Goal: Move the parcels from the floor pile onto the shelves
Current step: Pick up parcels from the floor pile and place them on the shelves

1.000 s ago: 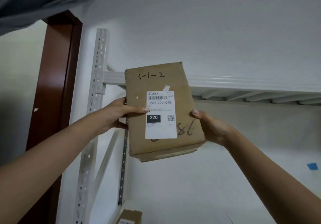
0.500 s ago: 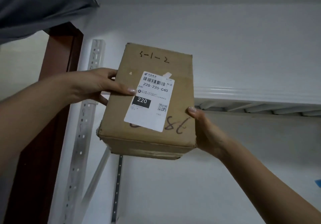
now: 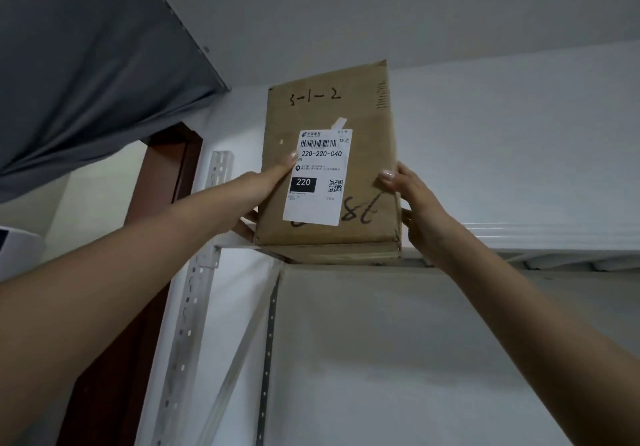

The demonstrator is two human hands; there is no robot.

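Observation:
A brown cardboard parcel (image 3: pixel 363 113) with a white shipping label and "3-1-2" handwritten on it is held up high, tilted nearly upright. Its lower edge is at the front lip of the top white shelf (image 3: pixel 540 234), at the shelf's left end. My left hand (image 3: pixel 266 186) grips the parcel's left side, thumb on the label. My right hand (image 3: pixel 412 203) grips its right side, thumb on the front face. Whether the parcel's bottom rests on the shelf I cannot tell.
A perforated white upright (image 3: pixel 194 300) and a diagonal brace (image 3: pixel 239 352) carry the shelf at left. Left of that stands a dark brown door frame (image 3: pixel 166 175). A grey panel (image 3: pixel 86 64) slopes overhead at upper left. The white wall fills the right.
Both hands have raised the parcel from chest height up to the top shelf's edge and tipped it more upright. The view has tilted upward.

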